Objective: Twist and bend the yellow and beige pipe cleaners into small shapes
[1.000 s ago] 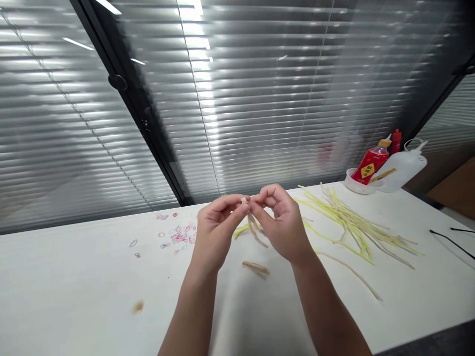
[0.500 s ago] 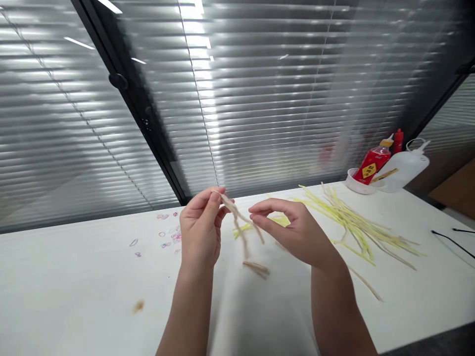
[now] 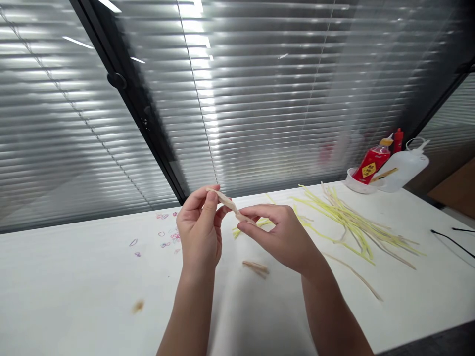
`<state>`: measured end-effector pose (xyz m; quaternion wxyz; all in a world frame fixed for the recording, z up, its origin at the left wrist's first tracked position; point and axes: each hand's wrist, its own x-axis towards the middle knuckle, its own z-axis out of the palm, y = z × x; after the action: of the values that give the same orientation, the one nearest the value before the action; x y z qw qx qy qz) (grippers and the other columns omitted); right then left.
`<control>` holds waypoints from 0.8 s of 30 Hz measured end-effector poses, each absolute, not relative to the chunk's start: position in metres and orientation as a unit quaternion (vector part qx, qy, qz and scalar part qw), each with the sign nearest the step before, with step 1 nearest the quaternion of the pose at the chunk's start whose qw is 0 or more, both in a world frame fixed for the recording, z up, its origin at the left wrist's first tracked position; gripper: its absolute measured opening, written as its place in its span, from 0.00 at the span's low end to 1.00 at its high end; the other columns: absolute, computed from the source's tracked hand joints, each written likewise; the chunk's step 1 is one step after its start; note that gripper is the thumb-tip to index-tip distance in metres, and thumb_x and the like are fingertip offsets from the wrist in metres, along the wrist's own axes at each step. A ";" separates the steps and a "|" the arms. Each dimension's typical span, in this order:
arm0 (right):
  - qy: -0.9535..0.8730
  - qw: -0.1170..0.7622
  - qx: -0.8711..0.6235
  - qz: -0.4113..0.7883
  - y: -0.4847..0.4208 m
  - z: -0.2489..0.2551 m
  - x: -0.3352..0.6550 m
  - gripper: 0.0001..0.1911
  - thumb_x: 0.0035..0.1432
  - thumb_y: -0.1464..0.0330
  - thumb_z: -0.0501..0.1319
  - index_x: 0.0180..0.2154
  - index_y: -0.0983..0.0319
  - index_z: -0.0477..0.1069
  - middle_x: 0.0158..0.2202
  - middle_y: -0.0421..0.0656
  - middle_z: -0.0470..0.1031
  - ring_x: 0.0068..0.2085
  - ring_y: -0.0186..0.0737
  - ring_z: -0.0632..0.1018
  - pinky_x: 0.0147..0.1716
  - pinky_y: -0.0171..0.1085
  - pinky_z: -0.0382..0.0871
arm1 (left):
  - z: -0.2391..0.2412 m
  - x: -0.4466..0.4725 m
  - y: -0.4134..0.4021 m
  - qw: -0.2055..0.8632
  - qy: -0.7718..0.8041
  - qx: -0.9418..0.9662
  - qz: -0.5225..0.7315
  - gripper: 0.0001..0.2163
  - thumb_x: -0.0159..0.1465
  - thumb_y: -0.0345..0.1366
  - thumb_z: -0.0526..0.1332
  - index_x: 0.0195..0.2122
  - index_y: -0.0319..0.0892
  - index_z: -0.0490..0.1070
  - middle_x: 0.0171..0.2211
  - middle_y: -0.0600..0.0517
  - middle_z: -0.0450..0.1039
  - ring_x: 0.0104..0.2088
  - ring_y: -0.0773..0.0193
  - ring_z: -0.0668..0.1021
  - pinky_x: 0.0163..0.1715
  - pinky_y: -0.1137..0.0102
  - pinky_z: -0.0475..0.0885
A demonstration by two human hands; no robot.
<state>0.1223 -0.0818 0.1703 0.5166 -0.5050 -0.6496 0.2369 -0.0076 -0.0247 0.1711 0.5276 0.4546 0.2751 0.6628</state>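
My left hand [image 3: 198, 232] is raised above the white table [image 3: 74, 287] and pinches the upper end of a thin pale-brown bundle of strips [image 3: 229, 203] between thumb and fingers. My right hand [image 3: 282, 237] is just to its right and closes thumb and fingers on the lower part of the same bundle. The bundle runs slanting down to the right between the two hands. A short brown piece [image 3: 256, 268] lies on the table below them.
A spread of long yellow-green strips [image 3: 352, 225] lies to the right. Small coloured rubber bands [image 3: 163, 237] are scattered at the left. A red bottle [image 3: 371, 163] in a small bowl and a white squeeze bottle [image 3: 406, 168] stand at the back right. Black cable [image 3: 451, 240] at far right.
The hands first pinched the bundle close together, then parted as the left one lifted it with its loose ends hanging. Now my right hand has closed on the lower part.
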 end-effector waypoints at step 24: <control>-0.616 0.550 -0.493 0.275 -0.084 0.173 0.124 0.07 0.57 0.66 0.60 0.38 0.57 0.73 0.32 0.39 0.77 0.35 0.39 0.78 0.24 0.31 0.66 | 0.173 -0.017 -0.022 0.599 0.283 0.528 0.532 0.05 0.56 0.37 0.66 0.30 0.42 0.76 0.25 0.54 0.71 0.25 0.73 0.71 0.27 0.77 0.68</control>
<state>0.1244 -0.0839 0.1727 0.5495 -0.4932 -0.6156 0.2754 -0.0169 -0.0222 0.1730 0.5987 0.5280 0.2826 0.5319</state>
